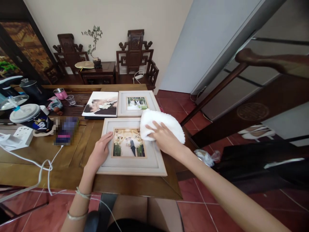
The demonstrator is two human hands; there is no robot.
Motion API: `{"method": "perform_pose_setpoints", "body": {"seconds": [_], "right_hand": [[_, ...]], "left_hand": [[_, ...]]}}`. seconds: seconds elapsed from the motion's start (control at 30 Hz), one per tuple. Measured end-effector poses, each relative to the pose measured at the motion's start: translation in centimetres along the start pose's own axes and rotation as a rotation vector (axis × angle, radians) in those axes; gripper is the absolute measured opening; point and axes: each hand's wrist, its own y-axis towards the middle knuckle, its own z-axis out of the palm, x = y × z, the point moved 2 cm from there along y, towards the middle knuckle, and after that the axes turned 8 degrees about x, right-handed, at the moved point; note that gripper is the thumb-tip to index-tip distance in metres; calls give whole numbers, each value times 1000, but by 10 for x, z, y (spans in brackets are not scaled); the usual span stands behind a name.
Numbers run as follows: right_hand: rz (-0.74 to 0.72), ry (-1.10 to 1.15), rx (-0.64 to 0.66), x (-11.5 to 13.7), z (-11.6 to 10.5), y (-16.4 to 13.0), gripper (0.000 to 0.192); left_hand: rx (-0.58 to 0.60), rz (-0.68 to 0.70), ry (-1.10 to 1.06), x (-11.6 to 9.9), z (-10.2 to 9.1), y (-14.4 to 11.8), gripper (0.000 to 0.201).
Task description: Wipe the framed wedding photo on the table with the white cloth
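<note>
A light-coloured picture frame [158, 166] lies face up near the table's front edge, holding a photo of a couple outdoors. My left hand [100, 151] rests on its left border, fingers stretched out and lying flat on it. At the upper right corner, my right hand [164, 137] holds a fluffy white cloth [169, 120] against the frame. The cloth covers that corner and hangs past the right edge. Behind it, a second similar frame [154, 100] lies flat, next to a stack topped by a photo panel [100, 100].
The wooden table [77, 170] also bears a lidded cup [26, 113], a phone [66, 130] on a white cable, a power strip [23, 135], a pink mug [60, 93] and a dark kettle [32, 90]. A wooden chair [241, 106] stands at the right.
</note>
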Motion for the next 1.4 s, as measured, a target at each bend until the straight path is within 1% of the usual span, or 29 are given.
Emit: {"method": "perform_pose_setpoints", "body": {"seconds": [0.1, 0.17, 0.23, 0.3, 0.37, 0.43, 0.5, 0.6, 0.67, 0.77, 0.8, 0.87, 0.93, 0.97, 1.03, 1.13, 1.2, 1.3, 1.37, 1.4], "right_hand": [[-67, 71, 38, 19, 1, -32, 56], [-111, 128, 85, 31, 3, -57, 54], [-140, 187, 128, 39, 6, -82, 54], [-160, 245, 133, 46, 8, -104, 55], [-194, 292, 114, 52, 9, -119, 57], [-208, 318, 98, 57, 10, -122, 59], [-195, 323, 101, 60, 12, -112, 61], [-150, 275, 74, 54, 13, -76, 62], [-101, 204, -9, 43, 11, -44, 62], [-24, 72, -169, 22, 8, 5, 62], [-13, 27, -194, 16, 7, 18, 60], [-11, -58, -201, 11, 8, 38, 53], [-24, -121, -168, 14, 10, 45, 45], [-34, -140, -149, 18, 10, 42, 41], [-56, -139, -100, 29, 10, 28, 39], [-131, -79, 21, 49, 6, -12, 40], [-212, -33, 87, 62, 0, -42, 42], [-315, 57, 124, 78, -4, -77, 42], [-342, 142, 122, 84, -1, -85, 45], [-337, 185, 115, 85, 2, -83, 48]], "left_hand": [[-5, 9, 3, -1, -1, 0, 53], [-6, 15, 10, -2, -1, 0, 53], [-2, 14, 18, -3, -1, 0, 52], [3, 9, 17, -4, -1, 0, 53], [5, 8, 10, -4, -1, 0, 54], [4, 15, 5, -4, -1, -1, 55], [4, 24, 5, -3, -1, -1, 54], [10, 38, 1, -2, -1, -1, 53], [17, 40, 0, -1, -1, -1, 54], [25, 34, 11, 1, 0, 0, 54], [25, 32, 13, 1, 0, 0, 54], [22, 25, 12, 1, -1, 0, 54], [21, 16, 9, 0, -1, 0, 53], [21, 12, 9, 0, -1, 0, 53], [19, 7, 12, 0, 0, 0, 53], [9, 6, 3, -1, 0, -1, 52], [6, 4, -12, -2, 0, -1, 52], [5, 11, -33, -2, -1, -1, 51], [6, 15, -34, -3, -1, -2, 50], [8, 16, -30, -2, -1, -2, 49]]}}
